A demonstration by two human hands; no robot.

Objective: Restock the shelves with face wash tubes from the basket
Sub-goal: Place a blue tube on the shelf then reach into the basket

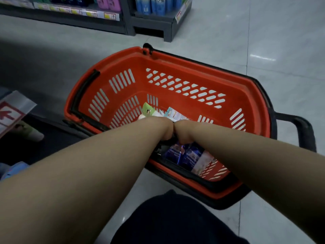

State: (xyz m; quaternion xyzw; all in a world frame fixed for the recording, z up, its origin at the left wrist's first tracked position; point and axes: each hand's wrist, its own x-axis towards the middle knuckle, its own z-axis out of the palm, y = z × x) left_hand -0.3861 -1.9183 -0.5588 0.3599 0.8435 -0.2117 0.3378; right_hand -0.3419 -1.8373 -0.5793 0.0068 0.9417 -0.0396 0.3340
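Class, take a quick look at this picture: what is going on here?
A person reaches both arms down into an orange basket standing on a shop floor. The left hand and right hand meet side by side among the tubes at its bottom. Their fingers are hidden, so any grip cannot be told. Shelves stand beyond.

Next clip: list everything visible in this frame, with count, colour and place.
basket: one, red with black handles, on the floor.
face wash tubes: several, green-white, pale blue, dark blue, in the basket, partly hidden.
shelves: two units, dark grey, top edge, holding pink and blue packs.
price tags: a row, yellow-white, on the shelf front.
loose tube: one, pale green, low left.
arrow sign: one, red-white, left edge.
floor: pale tiles.
left hand: in the basket, grip hidden.
right hand: beside it, touching, grip hidden.
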